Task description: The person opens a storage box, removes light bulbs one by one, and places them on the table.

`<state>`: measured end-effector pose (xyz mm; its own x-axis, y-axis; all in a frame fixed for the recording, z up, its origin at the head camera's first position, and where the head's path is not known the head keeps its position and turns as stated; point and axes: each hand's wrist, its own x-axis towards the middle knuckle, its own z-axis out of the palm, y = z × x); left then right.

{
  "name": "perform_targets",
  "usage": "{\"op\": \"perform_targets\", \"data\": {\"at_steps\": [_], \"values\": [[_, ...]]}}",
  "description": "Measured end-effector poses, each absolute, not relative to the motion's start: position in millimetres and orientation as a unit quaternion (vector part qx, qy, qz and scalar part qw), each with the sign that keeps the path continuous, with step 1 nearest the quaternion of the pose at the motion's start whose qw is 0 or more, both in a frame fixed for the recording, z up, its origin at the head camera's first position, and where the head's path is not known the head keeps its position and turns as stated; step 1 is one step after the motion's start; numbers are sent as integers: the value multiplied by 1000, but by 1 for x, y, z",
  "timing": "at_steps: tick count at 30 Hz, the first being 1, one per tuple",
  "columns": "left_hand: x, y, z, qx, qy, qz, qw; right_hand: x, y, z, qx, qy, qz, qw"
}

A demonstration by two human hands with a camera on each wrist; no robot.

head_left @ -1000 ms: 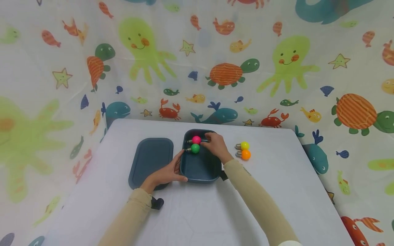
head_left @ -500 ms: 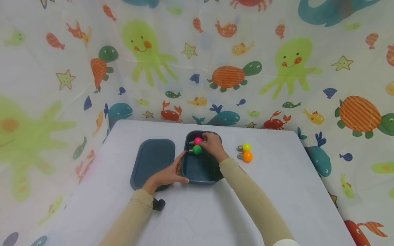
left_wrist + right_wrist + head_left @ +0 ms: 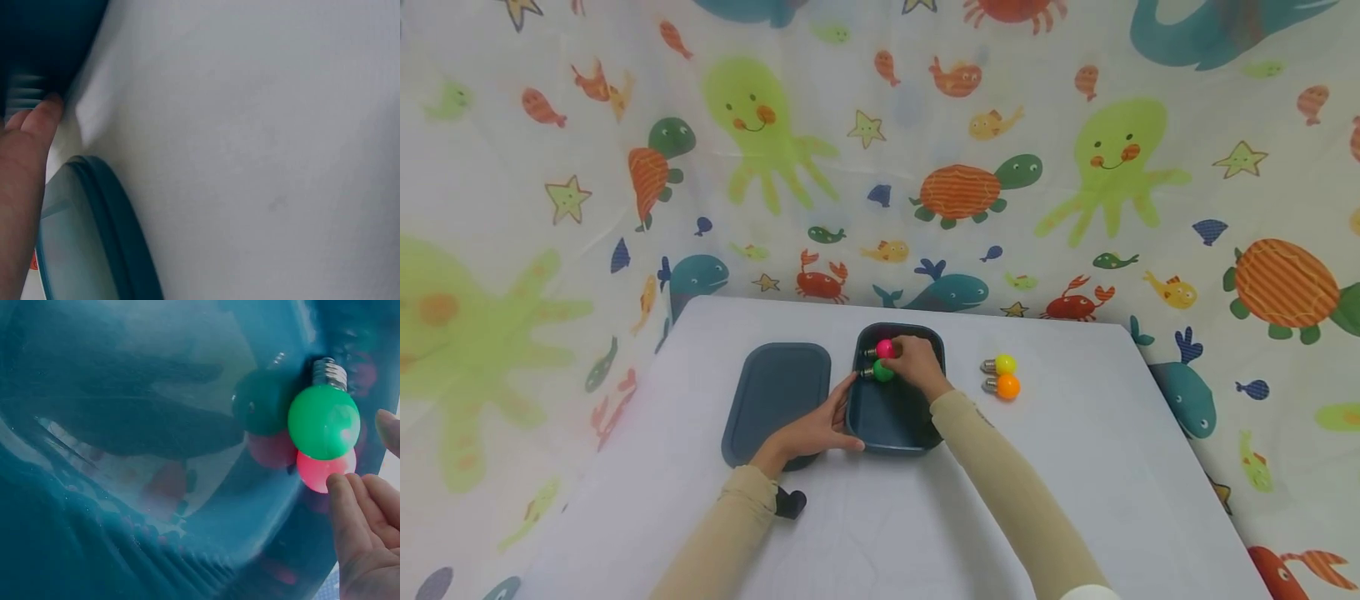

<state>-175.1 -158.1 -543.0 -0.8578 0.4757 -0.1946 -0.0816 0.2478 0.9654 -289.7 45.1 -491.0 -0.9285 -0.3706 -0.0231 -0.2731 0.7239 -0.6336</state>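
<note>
Inside the dark blue container (image 3: 898, 421), a pink light bulb (image 3: 885, 349) and a green light bulb (image 3: 883, 371) lie side by side, screw bases to the left. My right hand (image 3: 919, 365) is over the container beside both bulbs. In the right wrist view, its extended fingers (image 3: 351, 519) reach the pink bulb (image 3: 325, 470); the green bulb (image 3: 324, 422) lies close by with no finger gripping it. My left hand (image 3: 814, 427) rests along the container's left side, thumb near the front corner. The left wrist view shows its fingertips (image 3: 47, 115) against the container's wall (image 3: 56, 37).
A dark blue lid (image 3: 775, 396) lies flat on the white table (image 3: 880, 525), left of the container and partly behind my left hand. To the right lie a yellow bulb (image 3: 1004, 365) and an orange bulb (image 3: 1007, 387). A sea-animal printed curtain (image 3: 880, 208) hangs behind the table.
My right hand has shifted slightly left, closer to the pink and green bulbs, and now covers part of them. My left hand stays beside the container. The head view has tilted a little.
</note>
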Motion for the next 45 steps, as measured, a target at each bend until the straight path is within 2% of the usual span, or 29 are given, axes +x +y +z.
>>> {"op": "perform_targets", "data": {"at_steps": [45], "values": [[-170,-154,-542,133,752,601,236,-284,43,-500,-160,938,-288,110]]}}
